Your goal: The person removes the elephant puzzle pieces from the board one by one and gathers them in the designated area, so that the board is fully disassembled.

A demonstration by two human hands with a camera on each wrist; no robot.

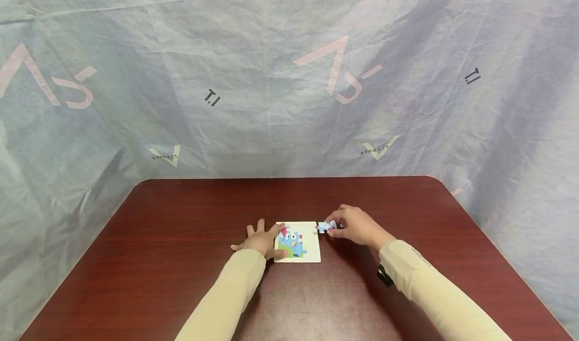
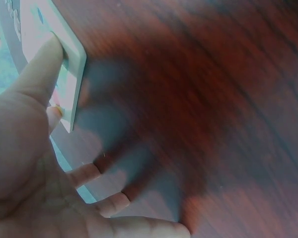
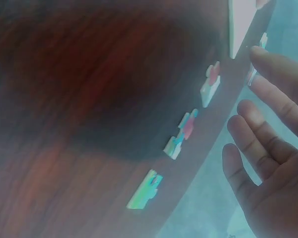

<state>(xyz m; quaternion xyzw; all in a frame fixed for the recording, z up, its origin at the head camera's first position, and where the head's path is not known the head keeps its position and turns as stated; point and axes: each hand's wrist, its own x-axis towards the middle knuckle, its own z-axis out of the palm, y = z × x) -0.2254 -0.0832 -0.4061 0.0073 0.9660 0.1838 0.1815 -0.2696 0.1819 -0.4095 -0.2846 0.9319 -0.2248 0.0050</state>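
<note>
A square, pale-framed jigsaw tray (image 1: 318,250) lies on the table, its left part filled with a blue cartoon animal on green. My left hand (image 1: 259,241) is spread at its left side, the thumb and one fingertip resting on the tray while the other fingers reach out over the wood. Just right of the tray, my right hand (image 1: 355,225) pinches a light-blue puzzle piece (image 1: 322,227) between thumb and fingers, close to the tray's edge. In the right wrist view, loose puzzle pieces lie in a row, among them a red-marked one (image 3: 212,82) and a green one (image 3: 144,191).
The dark reddish wooden table (image 1: 181,210) has rounded far corners. A grey printed cloth (image 1: 271,105) hangs behind it and along both sides. Another puzzle piece (image 3: 181,134) lies between the red-marked and green ones. Something black (image 1: 385,275) shows under the right sleeve.
</note>
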